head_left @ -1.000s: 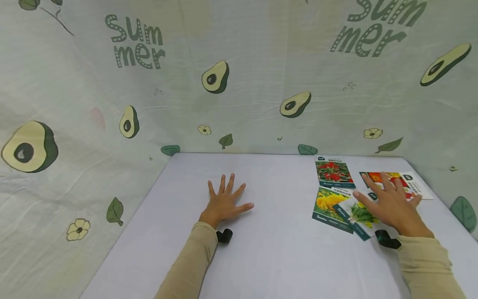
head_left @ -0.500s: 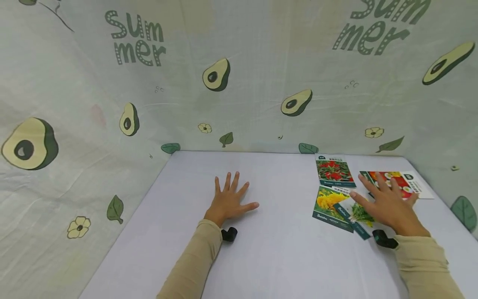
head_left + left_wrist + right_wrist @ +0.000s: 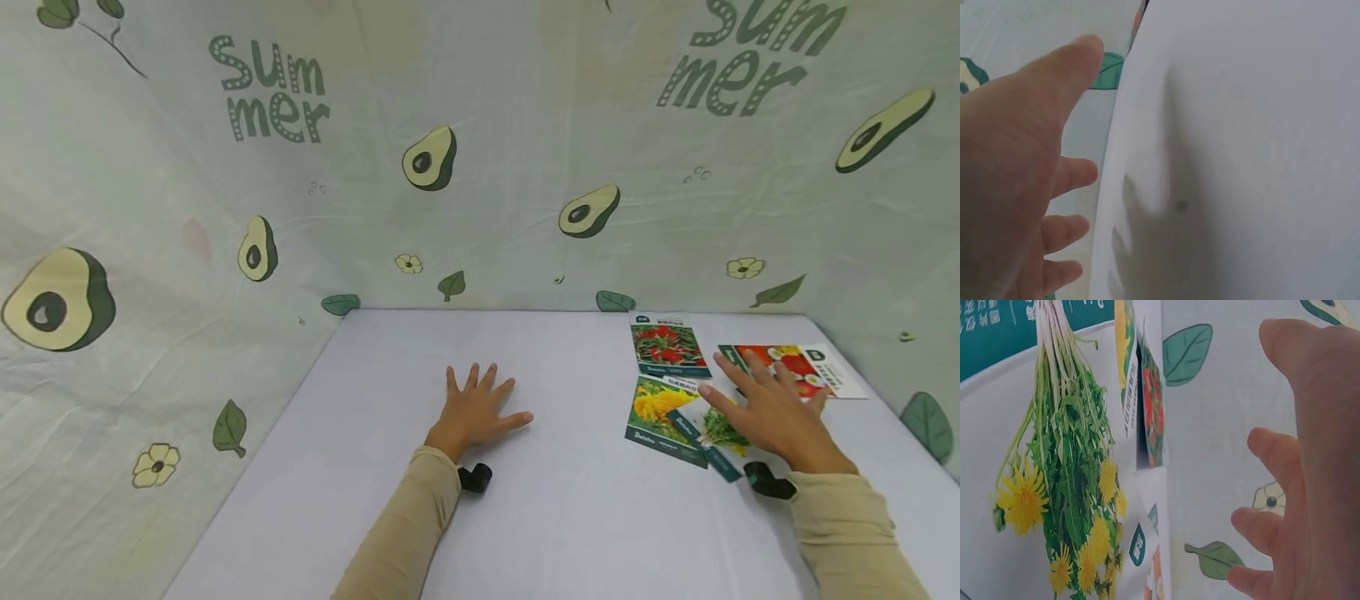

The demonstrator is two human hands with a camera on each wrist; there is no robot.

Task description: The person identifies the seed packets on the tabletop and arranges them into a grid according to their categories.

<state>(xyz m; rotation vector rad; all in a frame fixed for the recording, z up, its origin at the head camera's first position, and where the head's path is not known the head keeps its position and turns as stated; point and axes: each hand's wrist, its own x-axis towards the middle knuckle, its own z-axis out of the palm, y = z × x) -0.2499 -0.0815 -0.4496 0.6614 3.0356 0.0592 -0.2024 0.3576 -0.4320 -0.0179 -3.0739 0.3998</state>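
Slanting lengthwise away rightward, dandelion packet (image 3: 719, 431)

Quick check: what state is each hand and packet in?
Left hand: fingers spread, holding nothing.
Right hand: fingers spread, holding nothing.
Red-flower packet: face up, picture fully visible.
Yellow-flower packet: face up, partly overlapped.
Leafy-plant packet: face up, overlapping the yellow-flower packet.
Red-and-orange packet: face up, partly behind the right hand.

We see a white table (image 3: 570, 517) with a pale patterned cloth (image 3: 502, 75) rising beyond its far edge. On the cloth we read "summer" lettering (image 3: 280, 116) at left and right, and left of the table we find a printed avocado (image 3: 67, 271), a pale flower (image 3: 156, 465) and a green leaf (image 3: 229, 428).
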